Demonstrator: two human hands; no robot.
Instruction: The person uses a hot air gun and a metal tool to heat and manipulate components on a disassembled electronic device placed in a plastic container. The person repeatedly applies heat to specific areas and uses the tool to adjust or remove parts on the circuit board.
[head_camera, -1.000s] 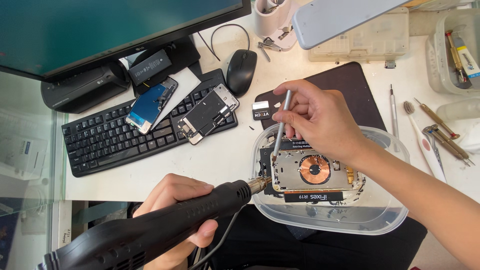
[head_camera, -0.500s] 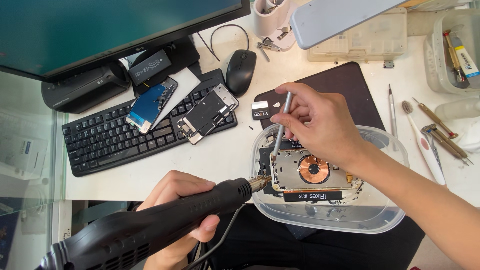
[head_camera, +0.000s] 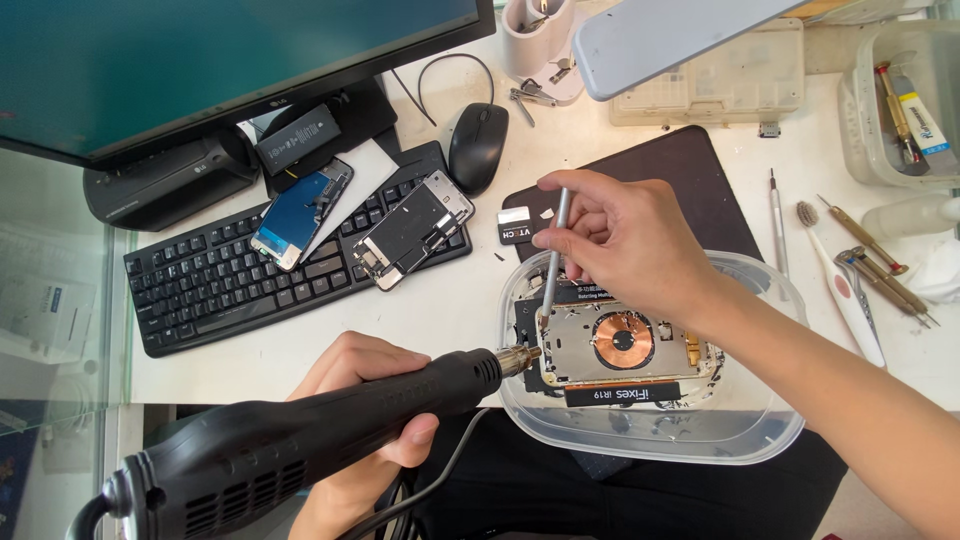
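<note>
My left hand (head_camera: 365, 420) grips a black hot air gun (head_camera: 300, 430) whose metal nozzle (head_camera: 517, 358) points at the left edge of an opened phone back housing (head_camera: 620, 345) with a copper coil. The housing sits on a black holder inside a clear plastic tub (head_camera: 650, 425). My right hand (head_camera: 630, 240) holds a thin silver tool (head_camera: 552, 262) upright, its tip touching the housing's upper left corner, close to the nozzle.
A black keyboard (head_camera: 230, 285) at the left carries two phone parts (head_camera: 412, 228). Behind it stand a monitor (head_camera: 200, 60), a black mouse (head_camera: 477, 147) and a dark mat (head_camera: 690, 170). Screwdrivers, a brush and tweezers (head_camera: 860, 265) lie at the right beside plastic boxes (head_camera: 900, 100).
Both hands hold nearly the same pose; the silver tool has tilted slightly while its tip stays at the housing's corner.
</note>
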